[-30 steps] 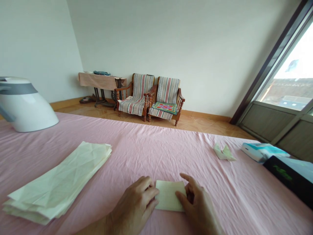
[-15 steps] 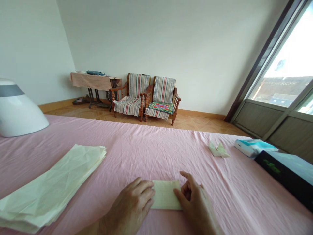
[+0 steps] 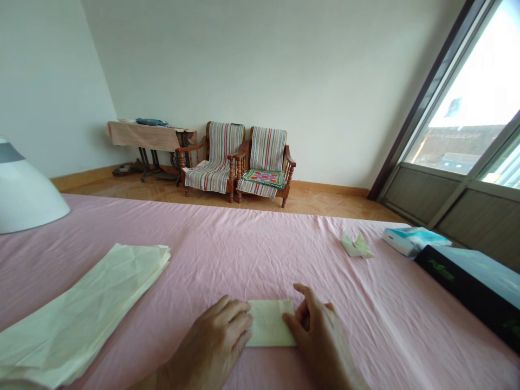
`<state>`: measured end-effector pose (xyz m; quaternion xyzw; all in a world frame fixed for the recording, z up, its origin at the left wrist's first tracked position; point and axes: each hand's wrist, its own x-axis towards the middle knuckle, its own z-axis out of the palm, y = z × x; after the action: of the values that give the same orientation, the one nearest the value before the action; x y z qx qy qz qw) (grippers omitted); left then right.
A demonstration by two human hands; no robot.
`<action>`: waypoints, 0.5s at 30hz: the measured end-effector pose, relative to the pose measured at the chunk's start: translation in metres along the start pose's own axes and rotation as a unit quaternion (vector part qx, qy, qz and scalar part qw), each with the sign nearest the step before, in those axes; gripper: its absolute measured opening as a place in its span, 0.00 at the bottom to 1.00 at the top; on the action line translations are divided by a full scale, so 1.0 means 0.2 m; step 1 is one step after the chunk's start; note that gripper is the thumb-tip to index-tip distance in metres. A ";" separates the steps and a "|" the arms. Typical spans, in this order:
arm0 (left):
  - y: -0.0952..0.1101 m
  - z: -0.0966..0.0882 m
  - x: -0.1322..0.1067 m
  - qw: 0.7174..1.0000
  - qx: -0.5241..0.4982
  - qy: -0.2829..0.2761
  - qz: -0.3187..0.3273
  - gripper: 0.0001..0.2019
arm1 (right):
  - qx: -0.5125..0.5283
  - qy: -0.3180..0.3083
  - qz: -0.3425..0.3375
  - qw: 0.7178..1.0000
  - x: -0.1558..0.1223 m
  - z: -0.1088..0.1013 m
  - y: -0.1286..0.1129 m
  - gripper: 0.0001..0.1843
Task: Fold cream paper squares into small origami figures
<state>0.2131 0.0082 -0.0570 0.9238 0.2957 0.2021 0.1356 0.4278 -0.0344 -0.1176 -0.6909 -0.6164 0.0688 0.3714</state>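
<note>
A pale yellow folded sheet of paper (image 3: 270,325) lies flat on the pink cloth in front of me, a small rectangle with its long sides running across. My left hand (image 3: 217,336) holds its left edge, fingers together and bent over the paper. At the right edge, my right hand (image 3: 314,330) has the thumb on the paper; its index finger sticks out above and the other fingers curl in. Whether those fingertips reach under the sheet is hidden.
Left lies a stack of creased pale paper (image 3: 85,309), with a white rounded object (image 3: 28,195) behind it. A folded paper piece (image 3: 356,245), a blue-and-white packet (image 3: 414,239) and a black box (image 3: 450,276) sit at right. Two wooden chairs (image 3: 262,157) stand beyond the cloth-covered table (image 3: 244,238).
The view has turned slightly, so most things sit a little further left. Both hands stay at the paper's edges, with hardly any change in their pose.
</note>
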 end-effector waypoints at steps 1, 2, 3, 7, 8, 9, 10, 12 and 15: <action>0.00 0.00 0.00 1.000 0.000 -0.002 0.001 0.10 | -0.001 -0.002 0.000 1.000 0.00 0.00 0.00 0.22; 0.00 -0.01 0.01 1.000 0.000 -0.001 -0.001 0.10 | -0.002 -0.004 0.000 1.000 0.00 0.00 0.00 0.22; 0.00 -0.01 0.01 1.000 0.000 0.000 -0.003 0.10 | -0.003 -0.007 0.001 1.000 0.00 0.00 0.00 0.21; 0.00 -0.02 0.02 1.000 0.007 -0.002 -0.006 0.09 | -0.003 -0.010 0.003 1.000 0.00 0.00 0.01 0.21; 0.00 -0.02 0.02 1.000 0.010 -0.007 -0.010 0.09 | -0.006 -0.010 0.003 1.000 0.00 0.00 0.02 0.21; 0.00 -0.02 0.02 1.000 0.013 -0.013 -0.017 0.08 | -0.009 -0.008 0.002 1.000 0.00 0.00 0.02 0.21; 0.00 -0.02 0.02 0.999 0.017 -0.021 -0.024 0.08 | -0.016 -0.004 -0.003 1.000 0.00 0.00 0.01 0.21; 0.00 -0.02 0.02 0.998 0.025 -0.038 -0.033 0.07 | -0.042 0.016 -0.032 0.998 0.00 -0.03 -0.01 0.21; 0.00 -0.02 0.03 0.998 0.035 -0.049 -0.032 0.05 | -0.084 0.061 -0.135 0.985 0.00 -0.08 -0.09 0.21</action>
<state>0.2149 0.0116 -0.0510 0.9267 0.3249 0.1420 0.1243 0.4227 -0.0415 -0.0963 -0.6331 -0.6838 -0.0760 0.3548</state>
